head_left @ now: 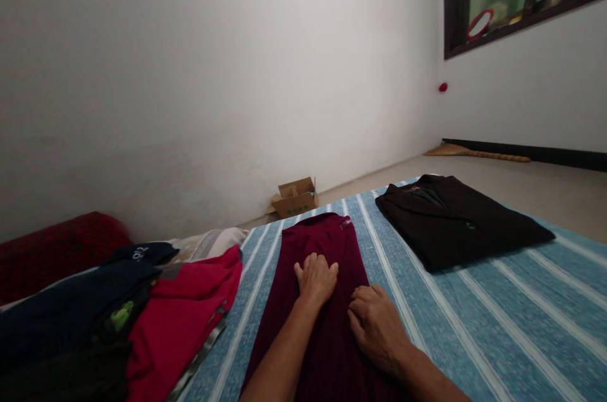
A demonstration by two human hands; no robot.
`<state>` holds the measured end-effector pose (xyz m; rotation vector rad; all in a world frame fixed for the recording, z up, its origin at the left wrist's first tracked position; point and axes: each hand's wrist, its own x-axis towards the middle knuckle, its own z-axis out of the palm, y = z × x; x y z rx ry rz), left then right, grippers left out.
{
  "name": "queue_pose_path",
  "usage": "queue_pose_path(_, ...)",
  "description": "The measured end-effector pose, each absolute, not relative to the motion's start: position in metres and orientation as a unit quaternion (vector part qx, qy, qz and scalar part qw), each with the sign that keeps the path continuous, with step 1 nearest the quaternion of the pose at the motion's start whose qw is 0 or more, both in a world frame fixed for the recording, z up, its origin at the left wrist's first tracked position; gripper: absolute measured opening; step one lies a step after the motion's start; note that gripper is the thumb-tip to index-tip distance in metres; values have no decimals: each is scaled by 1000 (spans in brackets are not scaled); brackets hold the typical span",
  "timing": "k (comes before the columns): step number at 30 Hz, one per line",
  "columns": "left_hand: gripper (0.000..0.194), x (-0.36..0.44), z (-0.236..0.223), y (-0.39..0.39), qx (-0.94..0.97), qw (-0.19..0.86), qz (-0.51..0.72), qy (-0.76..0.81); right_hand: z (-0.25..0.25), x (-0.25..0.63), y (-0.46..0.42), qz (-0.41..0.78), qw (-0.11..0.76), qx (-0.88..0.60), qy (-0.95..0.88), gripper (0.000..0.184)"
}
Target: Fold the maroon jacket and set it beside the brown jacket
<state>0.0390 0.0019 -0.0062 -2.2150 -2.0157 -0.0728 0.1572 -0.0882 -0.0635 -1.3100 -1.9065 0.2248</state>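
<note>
A long, narrow folded maroon garment [317,231] lies on the bed in front of me, its collar end pointing away. On the middle of it rests my left hand [317,277], palm down, with the thumb and fingers apart. My right hand [377,323] is closed at the garment's right edge, fingers curled down onto the cloth; the fingertips are hidden. To the right, a folded black garment [455,225] with a small mark on its chest lies flat, apart from both hands.
At the left is a loose pile with a dark navy garment [80,301] and a pinkish-red garment [190,301]. Blue sheeting with white stripes [502,307] covers the bed. Beyond its far edge are an open cardboard box [296,203] and a broom [478,153] on the floor.
</note>
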Motion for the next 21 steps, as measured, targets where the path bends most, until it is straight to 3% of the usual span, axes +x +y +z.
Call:
queue_pose_path(5,30,64,-13,36,-779,49,-97,-618,-72,156,-85,95,425,-505,-746,18)
queue_pose_path(21,17,79,-44,106,-691,-25,-185,-698,-94,155,-79,107,433,-474,-759,22)
